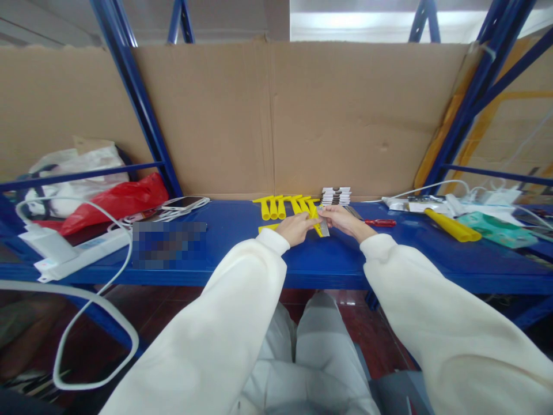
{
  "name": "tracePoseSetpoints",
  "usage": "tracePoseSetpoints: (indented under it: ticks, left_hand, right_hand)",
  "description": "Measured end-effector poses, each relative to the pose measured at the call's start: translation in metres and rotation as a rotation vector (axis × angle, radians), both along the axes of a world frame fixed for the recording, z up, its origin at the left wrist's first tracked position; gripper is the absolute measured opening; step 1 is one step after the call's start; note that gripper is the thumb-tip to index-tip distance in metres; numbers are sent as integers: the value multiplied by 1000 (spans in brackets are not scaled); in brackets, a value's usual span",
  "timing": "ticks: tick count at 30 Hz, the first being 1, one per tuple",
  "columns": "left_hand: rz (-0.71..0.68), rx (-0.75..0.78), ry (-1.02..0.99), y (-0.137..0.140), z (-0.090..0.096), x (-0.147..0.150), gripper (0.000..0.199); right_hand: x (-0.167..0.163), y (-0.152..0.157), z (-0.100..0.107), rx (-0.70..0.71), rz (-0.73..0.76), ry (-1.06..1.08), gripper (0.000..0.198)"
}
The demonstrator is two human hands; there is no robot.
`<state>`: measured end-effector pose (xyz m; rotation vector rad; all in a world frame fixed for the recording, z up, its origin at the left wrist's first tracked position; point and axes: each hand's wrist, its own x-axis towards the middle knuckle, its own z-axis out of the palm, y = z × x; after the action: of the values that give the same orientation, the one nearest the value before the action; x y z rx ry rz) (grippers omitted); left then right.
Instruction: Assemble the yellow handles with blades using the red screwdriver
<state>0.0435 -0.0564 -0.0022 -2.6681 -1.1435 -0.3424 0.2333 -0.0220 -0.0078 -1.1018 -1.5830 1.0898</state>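
My left hand [297, 229] is closed round a yellow T-shaped plastic handle [318, 229], partly hidden by the fingers. My right hand [343, 220] meets it from the other side, fingers pinched at a flat grey metal blade [325, 229] that lies against the handle. How far the two parts are joined, I cannot tell. Just behind my hands, several more yellow T-shaped handles [273, 208] lie in a row on the blue bench [242, 242]. A stack of white-edged flat pieces [336, 196] stands behind my right hand.
Right of my hands lies a red-handled tool [380, 222]. Farther right are a yellow tube-shaped piece [453, 226] and a green packet [496, 229]. At left are a phone [185, 203], a white power strip [86, 253] and a red bag [116, 203]. Cardboard [276, 115] closes the back.
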Motion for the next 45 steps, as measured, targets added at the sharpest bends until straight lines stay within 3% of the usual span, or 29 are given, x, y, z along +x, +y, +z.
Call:
tracePoseSetpoints:
  ticks: [7,17,25,32,35,39,41,45]
  left_hand:
    - [-10,-7,6,0,0,0,53]
    - [48,-26,12,-5,5,1,50]
    - [179,-12,-37,-3,7,-3,49]
    - [190,-26,-34,-2,7,-3,50]
    - [194,-32,-58,1,6,-4,50]
    - [203,-51,-91,2,7,-6,50]
    - [208,-62,-101,2,8,-7,50]
    - [204,-68,-121,4,6,-8,49]
  right_hand:
    - [4,1,0,3,63,-41,40]
    - [1,3,-4,47,41,5,47]
    - [4,-1,-3,-121,107,-24,30]
    - [4,0,-3,-79,112,-91,25]
    - [17,7,3,36,-52,-193,20]
    - [53,16,12,202,-580,-486,17]
    - [69,17,13,154,-736,-677,17]
    - [83,16,10,-12,-768,-885,22]
